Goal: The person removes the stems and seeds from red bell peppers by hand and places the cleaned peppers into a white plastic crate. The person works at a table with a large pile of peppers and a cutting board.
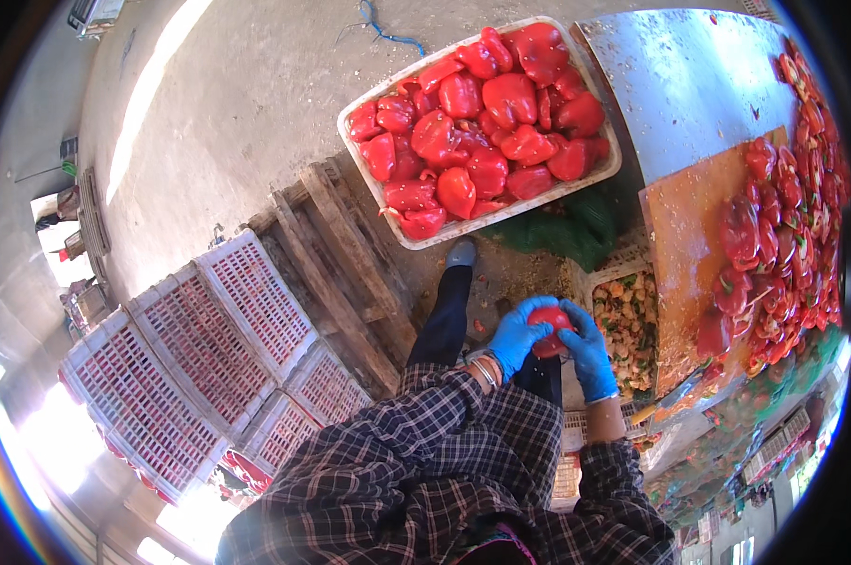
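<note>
Between my two hands is a red bell pepper (551, 329), held over my lap. My left hand (516, 337), in a blue glove, grips it from the left. From the right, my blue-gloved right hand (590, 350) closes on the same pepper, thumb against its skin. Beyond them stands a large white plastic tub (417, 244) heaped with red pepper pieces (460, 134). Close by my right hand is a crate of pepper cores and seeds (622, 328). The underside of the held pepper is hidden.
At right, halved red peppers (771, 247) pile on a brown board (679, 233) and a metal-topped table (679, 85). A knife (672, 397) lies at the board's near edge. Stacked white crates (199, 339) and a wooden pallet (340, 247) are at left. Green netting (566, 229) lies by the tub.
</note>
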`<state>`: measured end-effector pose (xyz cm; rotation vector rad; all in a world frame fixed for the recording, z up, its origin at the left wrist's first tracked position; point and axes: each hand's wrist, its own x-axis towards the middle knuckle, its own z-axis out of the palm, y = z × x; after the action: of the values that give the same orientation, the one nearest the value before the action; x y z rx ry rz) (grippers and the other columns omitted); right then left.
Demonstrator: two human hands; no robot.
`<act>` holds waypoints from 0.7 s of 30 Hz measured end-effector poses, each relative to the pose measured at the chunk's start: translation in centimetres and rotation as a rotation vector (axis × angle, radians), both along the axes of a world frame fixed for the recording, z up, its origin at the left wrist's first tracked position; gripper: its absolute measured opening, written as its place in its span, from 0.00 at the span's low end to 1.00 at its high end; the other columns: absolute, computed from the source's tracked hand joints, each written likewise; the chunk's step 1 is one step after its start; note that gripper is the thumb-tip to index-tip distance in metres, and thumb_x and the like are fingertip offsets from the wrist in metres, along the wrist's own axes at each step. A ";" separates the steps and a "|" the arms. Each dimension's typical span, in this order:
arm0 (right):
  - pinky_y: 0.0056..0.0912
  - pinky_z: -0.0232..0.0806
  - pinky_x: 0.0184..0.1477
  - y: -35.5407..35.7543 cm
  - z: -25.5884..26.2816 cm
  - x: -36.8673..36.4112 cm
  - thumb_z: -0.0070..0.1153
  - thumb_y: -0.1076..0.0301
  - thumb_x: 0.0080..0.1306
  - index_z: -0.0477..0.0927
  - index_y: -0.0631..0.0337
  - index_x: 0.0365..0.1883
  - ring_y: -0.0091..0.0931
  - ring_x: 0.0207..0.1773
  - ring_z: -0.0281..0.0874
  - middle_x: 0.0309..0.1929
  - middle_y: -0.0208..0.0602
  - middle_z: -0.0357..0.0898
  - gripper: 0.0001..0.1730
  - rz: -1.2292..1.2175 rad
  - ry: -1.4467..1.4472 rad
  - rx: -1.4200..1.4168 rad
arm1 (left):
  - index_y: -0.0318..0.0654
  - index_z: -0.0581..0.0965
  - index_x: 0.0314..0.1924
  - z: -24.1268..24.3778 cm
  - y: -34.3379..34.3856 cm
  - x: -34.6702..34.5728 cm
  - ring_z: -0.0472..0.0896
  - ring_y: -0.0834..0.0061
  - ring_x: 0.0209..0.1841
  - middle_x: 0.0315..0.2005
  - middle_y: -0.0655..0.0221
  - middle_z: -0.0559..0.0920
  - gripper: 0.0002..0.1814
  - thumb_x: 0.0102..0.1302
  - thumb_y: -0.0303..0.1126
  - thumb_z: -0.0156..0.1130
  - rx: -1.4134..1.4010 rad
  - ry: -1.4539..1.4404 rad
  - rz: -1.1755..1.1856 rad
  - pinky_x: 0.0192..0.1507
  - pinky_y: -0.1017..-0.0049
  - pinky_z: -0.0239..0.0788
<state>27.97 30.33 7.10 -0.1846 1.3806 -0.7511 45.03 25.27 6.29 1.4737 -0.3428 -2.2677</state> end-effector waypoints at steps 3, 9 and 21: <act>0.33 0.60 0.71 -8.0 2.1 4.4 0.58 0.78 0.67 0.68 0.64 0.70 0.30 0.70 0.68 0.68 0.42 0.71 0.32 -0.053 0.039 -0.108 | 0.35 0.76 0.61 0.2 -8.1 3.6 0.74 0.70 0.62 0.59 0.64 0.78 0.26 0.62 0.24 0.68 -0.413 -0.307 0.097 0.66 0.69 0.67; 0.30 0.65 0.67 -10.8 0.0 8.7 0.53 0.81 0.69 0.74 0.65 0.65 0.27 0.64 0.73 0.63 0.39 0.76 0.25 -0.030 -0.061 -0.036 | 0.45 0.62 0.72 -7.1 -27.5 13.0 0.75 0.66 0.60 0.65 0.68 0.68 0.34 0.67 0.20 0.57 -0.404 -0.074 0.751 0.59 0.65 0.72; 0.27 0.67 0.63 -6.4 -1.2 7.2 0.55 0.77 0.70 0.79 0.63 0.59 0.24 0.57 0.77 0.56 0.34 0.81 0.19 0.025 0.152 0.212 | 0.46 0.57 0.75 -10.5 -35.6 15.1 0.75 0.51 0.62 0.62 0.48 0.74 0.45 0.67 0.63 0.55 -0.493 -1.272 -0.774 0.64 0.55 0.65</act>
<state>35.21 23.94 5.93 -0.0933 1.5890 -0.5741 60.12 -10.36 -4.22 2.5095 -1.9032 -1.0600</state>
